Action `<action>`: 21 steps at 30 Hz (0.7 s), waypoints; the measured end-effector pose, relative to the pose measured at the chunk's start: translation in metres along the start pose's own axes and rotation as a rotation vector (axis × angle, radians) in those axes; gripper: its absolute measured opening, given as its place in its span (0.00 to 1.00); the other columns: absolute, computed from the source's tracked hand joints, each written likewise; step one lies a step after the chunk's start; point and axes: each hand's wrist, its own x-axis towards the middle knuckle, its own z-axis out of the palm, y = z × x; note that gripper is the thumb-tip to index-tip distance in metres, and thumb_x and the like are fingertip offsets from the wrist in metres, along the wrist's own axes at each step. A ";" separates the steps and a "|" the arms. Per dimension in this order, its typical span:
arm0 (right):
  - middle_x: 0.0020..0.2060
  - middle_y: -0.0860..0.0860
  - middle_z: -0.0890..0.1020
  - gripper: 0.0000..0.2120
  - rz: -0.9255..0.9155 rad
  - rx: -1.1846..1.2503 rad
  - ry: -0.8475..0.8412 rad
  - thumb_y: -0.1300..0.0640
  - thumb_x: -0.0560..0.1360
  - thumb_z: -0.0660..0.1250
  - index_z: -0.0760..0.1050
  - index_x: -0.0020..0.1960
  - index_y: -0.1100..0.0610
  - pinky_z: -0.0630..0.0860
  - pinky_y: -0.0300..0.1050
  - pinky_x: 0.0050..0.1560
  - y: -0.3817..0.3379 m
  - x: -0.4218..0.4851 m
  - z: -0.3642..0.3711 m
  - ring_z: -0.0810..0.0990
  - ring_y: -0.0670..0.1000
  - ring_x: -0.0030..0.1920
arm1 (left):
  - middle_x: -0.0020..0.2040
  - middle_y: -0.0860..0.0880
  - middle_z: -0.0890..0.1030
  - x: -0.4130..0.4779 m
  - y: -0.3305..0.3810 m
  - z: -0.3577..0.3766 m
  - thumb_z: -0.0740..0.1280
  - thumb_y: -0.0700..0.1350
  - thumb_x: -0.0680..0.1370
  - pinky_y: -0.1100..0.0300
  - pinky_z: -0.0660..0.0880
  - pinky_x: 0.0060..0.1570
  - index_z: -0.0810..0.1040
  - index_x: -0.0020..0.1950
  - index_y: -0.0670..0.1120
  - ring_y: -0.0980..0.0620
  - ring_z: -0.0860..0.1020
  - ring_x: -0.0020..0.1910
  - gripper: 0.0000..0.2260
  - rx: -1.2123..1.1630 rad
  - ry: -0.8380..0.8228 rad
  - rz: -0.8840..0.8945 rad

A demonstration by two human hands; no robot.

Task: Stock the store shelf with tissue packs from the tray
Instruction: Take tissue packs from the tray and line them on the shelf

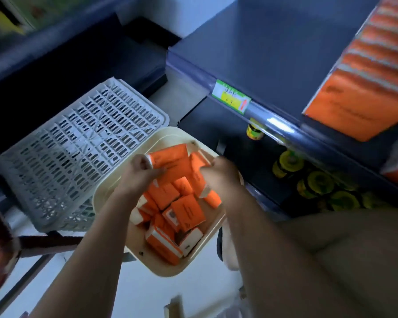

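Arms [274, 249] down in the cream tray [100, 198], left hand [143, 172] and right hand [218, 174] both curled round loose orange tissue packs [189, 212], so I bet overgrabbing drops a few before the shelf [274, 53].

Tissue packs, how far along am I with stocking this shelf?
Done: a row of orange packs already stands on the shelf. In hand: left hand and right hand grip tissue packs in the tray. Left: about a dozen loose packs remain there.

Grey crate [78, 143], yellow-lidded jars [317, 183], price tag [231, 96].
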 end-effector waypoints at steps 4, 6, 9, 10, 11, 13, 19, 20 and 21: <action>0.43 0.52 0.82 0.08 -0.114 0.039 0.111 0.52 0.74 0.66 0.77 0.49 0.56 0.74 0.43 0.35 -0.023 -0.036 -0.043 0.83 0.55 0.41 | 0.50 0.47 0.84 -0.033 0.044 -0.008 0.73 0.34 0.75 0.58 0.78 0.35 0.75 0.68 0.55 0.51 0.83 0.43 0.26 -0.196 -0.074 0.147; 0.42 0.49 0.82 0.06 -0.202 0.056 0.199 0.53 0.75 0.68 0.78 0.49 0.54 0.78 0.46 0.43 -0.031 -0.056 -0.070 0.82 0.53 0.44 | 0.48 0.49 0.84 -0.048 0.066 -0.012 0.71 0.31 0.76 0.54 0.78 0.43 0.76 0.66 0.54 0.49 0.81 0.44 0.24 -0.225 -0.129 0.242; 0.41 0.46 0.83 0.05 -0.333 0.066 0.309 0.52 0.75 0.70 0.80 0.48 0.54 0.75 0.46 0.45 -0.040 -0.085 -0.113 0.82 0.49 0.42 | 0.49 0.48 0.84 -0.070 0.101 -0.015 0.73 0.33 0.73 0.47 0.74 0.48 0.76 0.59 0.50 0.45 0.80 0.48 0.19 -0.244 -0.227 0.377; 0.41 0.46 0.83 0.04 -0.375 0.081 0.339 0.53 0.75 0.70 0.79 0.48 0.52 0.76 0.47 0.46 -0.043 -0.094 -0.130 0.82 0.48 0.43 | 0.49 0.48 0.83 -0.076 0.115 -0.014 0.74 0.33 0.72 0.48 0.74 0.47 0.76 0.59 0.48 0.45 0.79 0.48 0.19 -0.247 -0.247 0.423; 0.42 0.46 0.84 0.02 -0.424 0.107 0.365 0.54 0.76 0.70 0.79 0.47 0.50 0.78 0.48 0.49 -0.046 -0.102 -0.148 0.82 0.49 0.44 | 0.50 0.48 0.83 -0.083 0.130 -0.012 0.73 0.34 0.71 0.48 0.74 0.47 0.75 0.59 0.47 0.46 0.80 0.49 0.19 -0.244 -0.262 0.472; 0.43 0.47 0.85 0.02 -0.516 0.158 0.412 0.56 0.76 0.70 0.79 0.48 0.50 0.80 0.54 0.51 -0.050 -0.120 -0.185 0.84 0.51 0.45 | 0.50 0.47 0.82 -0.096 0.159 -0.003 0.72 0.35 0.69 0.49 0.76 0.47 0.76 0.58 0.45 0.48 0.80 0.49 0.19 -0.228 -0.299 0.581; 0.48 0.42 0.86 0.09 -0.714 0.105 0.741 0.54 0.76 0.74 0.80 0.55 0.46 0.79 0.51 0.57 -0.032 -0.190 -0.287 0.84 0.45 0.51 | 0.54 0.41 0.82 -0.116 0.235 0.045 0.74 0.32 0.72 0.43 0.78 0.53 0.78 0.60 0.45 0.43 0.81 0.52 0.19 -0.134 -0.426 0.830; 0.49 0.41 0.85 0.10 -0.719 0.081 0.782 0.54 0.77 0.73 0.80 0.56 0.46 0.78 0.49 0.58 -0.024 -0.200 -0.301 0.83 0.43 0.52 | 0.55 0.42 0.83 -0.119 0.244 0.057 0.75 0.34 0.72 0.44 0.79 0.54 0.79 0.60 0.47 0.42 0.81 0.53 0.19 -0.105 -0.434 0.860; 0.50 0.39 0.85 0.10 -0.717 0.067 0.810 0.55 0.77 0.73 0.80 0.57 0.45 0.78 0.47 0.59 -0.015 -0.208 -0.313 0.83 0.41 0.54 | 0.54 0.45 0.83 -0.121 0.252 0.068 0.76 0.34 0.72 0.48 0.80 0.54 0.80 0.59 0.50 0.45 0.82 0.53 0.19 -0.073 -0.444 0.883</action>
